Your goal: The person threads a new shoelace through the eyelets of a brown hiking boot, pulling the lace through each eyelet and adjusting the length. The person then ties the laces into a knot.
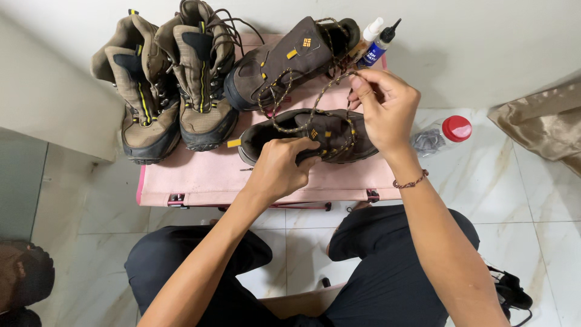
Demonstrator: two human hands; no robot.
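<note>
The person sits over a low pink counter [200, 181] with a dark brown shoe [308, 136] lying across its front, toe to the left. The left hand [279, 166] presses down on the shoe's near side, fingers curled over the edge of the opening and holding it steady. The right hand [384, 106] is lifted just above the heel end, its fingers pinched shut on a speckled brown lace [318, 100] that runs in a slack arc back down to the eyelets. As far as I can judge, the lacing is partway: the lower eyelets toward the toe look threaded and crossed, while the lace end is loose in the air and the upper eyelets, under the right hand, cannot be made out. The matching shoe [290, 60] lies tilted behind it, its own lace loose and untied. To the left stand two tan hiking boots [172, 85], upright and side by side, touching each other. Two small squeeze bottles [378, 39] lean at the back right corner of the counter. The floor is pale marbled tile [514, 181]; on it, just right of the counter, sits a clear jar with a red lid [454, 129], and a fold of tan fabric [544, 121] shows at the far right against a plain white wall.
</note>
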